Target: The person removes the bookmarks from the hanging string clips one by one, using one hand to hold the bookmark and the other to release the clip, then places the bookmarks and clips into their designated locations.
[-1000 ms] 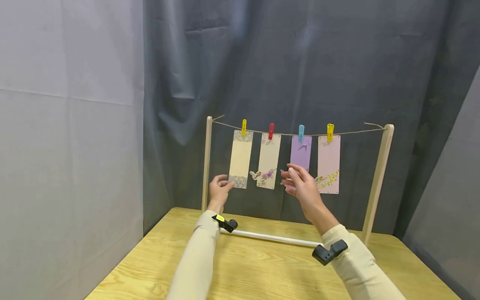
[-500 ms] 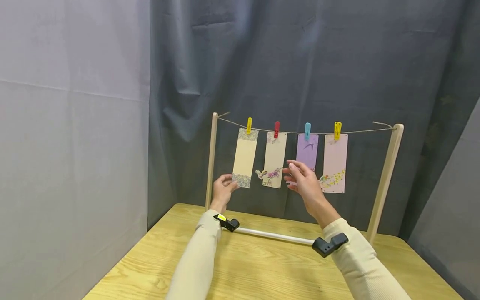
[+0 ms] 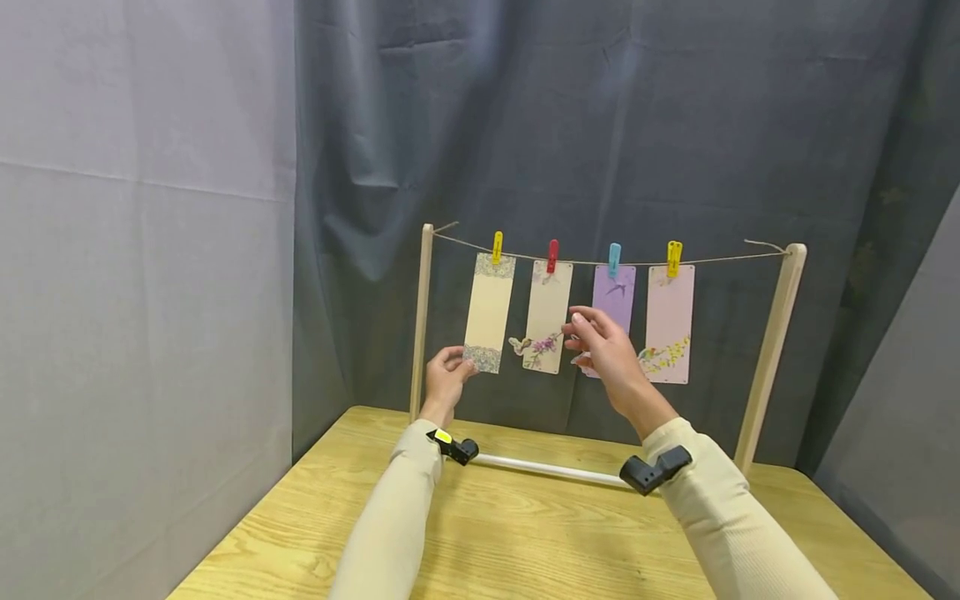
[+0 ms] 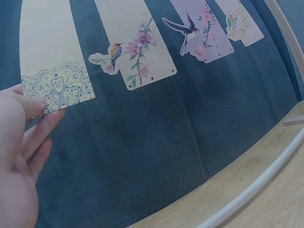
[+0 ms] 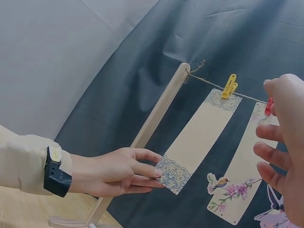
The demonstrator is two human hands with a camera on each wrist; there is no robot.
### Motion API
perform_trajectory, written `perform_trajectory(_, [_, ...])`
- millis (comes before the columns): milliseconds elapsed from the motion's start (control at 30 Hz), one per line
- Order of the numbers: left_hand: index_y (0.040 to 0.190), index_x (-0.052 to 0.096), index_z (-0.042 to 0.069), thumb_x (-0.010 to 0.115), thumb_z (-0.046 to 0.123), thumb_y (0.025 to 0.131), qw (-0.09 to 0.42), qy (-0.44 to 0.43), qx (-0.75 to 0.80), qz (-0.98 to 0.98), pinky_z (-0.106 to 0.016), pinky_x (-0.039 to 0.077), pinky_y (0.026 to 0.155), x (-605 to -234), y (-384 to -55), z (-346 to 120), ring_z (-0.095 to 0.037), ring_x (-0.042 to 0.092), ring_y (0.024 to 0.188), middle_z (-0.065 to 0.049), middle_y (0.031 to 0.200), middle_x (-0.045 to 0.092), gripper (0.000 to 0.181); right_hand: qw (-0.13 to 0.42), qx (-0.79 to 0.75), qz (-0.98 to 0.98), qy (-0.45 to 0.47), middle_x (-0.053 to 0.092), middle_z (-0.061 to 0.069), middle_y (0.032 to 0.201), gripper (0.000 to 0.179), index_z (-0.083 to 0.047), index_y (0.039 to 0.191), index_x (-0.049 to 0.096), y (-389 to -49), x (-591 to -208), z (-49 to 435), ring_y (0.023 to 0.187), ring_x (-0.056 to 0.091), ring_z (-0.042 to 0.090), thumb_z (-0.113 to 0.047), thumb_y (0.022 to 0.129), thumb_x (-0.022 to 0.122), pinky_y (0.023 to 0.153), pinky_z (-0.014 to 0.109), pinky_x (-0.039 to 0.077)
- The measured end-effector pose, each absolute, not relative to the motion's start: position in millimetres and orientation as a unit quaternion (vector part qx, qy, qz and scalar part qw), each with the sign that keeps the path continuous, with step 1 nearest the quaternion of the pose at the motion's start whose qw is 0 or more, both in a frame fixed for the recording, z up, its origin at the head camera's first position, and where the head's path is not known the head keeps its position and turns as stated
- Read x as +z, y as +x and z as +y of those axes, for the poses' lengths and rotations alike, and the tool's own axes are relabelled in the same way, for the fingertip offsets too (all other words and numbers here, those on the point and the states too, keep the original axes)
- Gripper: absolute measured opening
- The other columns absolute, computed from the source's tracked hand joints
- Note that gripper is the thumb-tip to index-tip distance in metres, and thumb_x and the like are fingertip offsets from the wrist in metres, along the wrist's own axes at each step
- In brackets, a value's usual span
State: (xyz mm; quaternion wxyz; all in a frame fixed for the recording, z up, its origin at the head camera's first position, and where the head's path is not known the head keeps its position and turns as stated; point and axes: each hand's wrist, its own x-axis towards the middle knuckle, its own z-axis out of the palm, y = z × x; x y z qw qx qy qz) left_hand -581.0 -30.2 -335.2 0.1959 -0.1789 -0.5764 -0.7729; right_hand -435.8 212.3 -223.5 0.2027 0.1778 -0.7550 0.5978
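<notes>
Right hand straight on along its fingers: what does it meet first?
Probably the cream blossom card under the red clip: in the head view, the right hand points its fingertips that way. Depth is unclear, so it might pass in front of the card instead.

left hand (image 5: 124, 172): pinches patterned card (image 5: 200, 135) | yellow clip (image 5: 230, 87): card's top | right hand (image 5: 293, 142): apart

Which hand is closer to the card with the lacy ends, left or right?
Left. The left grip pinches the lacy card at its lower left corner; the right grip is apart from it, in front of the purple card.
</notes>
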Motion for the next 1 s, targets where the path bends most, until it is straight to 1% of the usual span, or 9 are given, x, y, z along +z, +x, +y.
perform_trajectory(67, [0.126,0.063,-0.006,0.067,-0.006,0.097,0.197,-0.177,-0.770,-0.581,-0.039,0.056,0.094,-335.9,-581.2,-31.4,-0.039,0.072,0.097,-0.025,0.104,0.071,0.029,0.202,0.593,-0.758,0.181,0.059,0.014,0.131,0.056,-0.009,0.153,0.045,-438.4,-222.1,212.2,0.111,0.057,0.030,-0.044,0.110,0.047,0.087,0.040,0.054])
perform_trajectory(133, [0.126,0.063,-0.005,0.067,-0.006,0.097,0.198,-0.177,-0.770,-0.580,-0.040,0.056,0.094,-336.6,-582.1,-31.9,-0.039,0.072,0.097,-0.025,0.104,0.071,0.029,0.201,0.586,-0.763,0.184,0.058,0.015,0.133,0.056,-0.009,0.153,0.044,-441.1,-220.8,212.0,0.111,0.057,0.030,-0.045,0.110,0.047,0.089,0.042,0.053])
perform_trajectory(333, [0.125,0.063,-0.006,0.067,-0.007,0.096,0.199,-0.179,-0.775,-0.573,-0.039,0.056,0.093,-337.3,-586.7,-30.9,-0.040,0.072,0.095,-0.022,0.101,0.072,0.029,0.198,0.577,-0.768,0.195,0.055,0.020,0.141,0.059,-0.010,0.156,0.041,-449.2,-213.0,209.2,0.116,0.055,0.035,-0.046,0.110,0.047,0.085,0.033,0.052])
perform_trajectory(500, [0.125,0.063,-0.005,0.067,-0.006,0.096,0.201,-0.175,-0.773,-0.576,-0.040,0.056,0.093,-339.1,-588.0,-31.0,-0.039,0.072,0.095,-0.019,0.098,0.072,0.029,0.194,0.575,-0.770,0.196,0.055,0.020,0.142,0.059,-0.011,0.156,0.041,-455.8,-207.9,204.0,0.120,0.054,0.040,-0.046,0.109,0.048,0.087,0.034,0.051])
perform_trajectory(600, [0.125,0.063,-0.003,0.067,-0.005,0.097,0.206,-0.174,-0.768,-0.581,-0.040,0.056,0.092,-339.4,-588.3,-31.1,-0.040,0.072,0.095,-0.018,0.097,0.071,0.028,0.193,0.578,-0.768,0.197,0.053,0.022,0.144,0.059,-0.011,0.156,0.041,-460.1,-204.9,201.3,0.121,0.054,0.041,-0.045,0.109,0.049,0.090,0.038,0.050])
perform_trajectory(733, [0.125,0.064,-0.002,0.067,-0.004,0.098,0.208,-0.174,-0.767,-0.581,-0.042,0.055,0.093,-339.8,-587.5,-32.1,-0.043,0.071,0.097,-0.019,0.100,0.070,0.028,0.194,0.586,-0.762,0.196,0.052,0.025,0.145,0.057,-0.009,0.156,0.041,-466.2,-201.4,196.9,0.119,0.055,0.039,-0.042,0.110,0.050,0.096,0.047,0.048])
perform_trajectory(833, [0.125,0.063,-0.003,0.066,-0.005,0.098,0.202,-0.177,-0.772,-0.576,-0.045,0.055,0.095,-341.2,-586.4,-31.3,-0.040,0.071,0.096,-0.022,0.104,0.070,0.028,0.197,0.588,-0.760,0.196,0.052,0.026,0.144,0.056,-0.007,0.156,0.040,-471.3,-199.4,193.7,0.119,0.055,0.039,-0.039,0.110,0.050,0.099,0.052,0.046])
perform_trajectory(1000, [0.124,0.062,-0.006,0.065,-0.007,0.097,0.195,-0.190,-0.782,-0.561,-0.051,0.054,0.096,-341.4,-584.0,-26.0,-0.032,0.072,0.089,-0.026,0.105,0.068,0.027,0.200,0.595,-0.750,0.209,0.052,0.027,0.145,0.054,-0.007,0.157,0.039,-482.0,-196.1,190.5,0.121,0.053,0.042,-0.034,0.111,0.049,0.099,0.055,0.045])
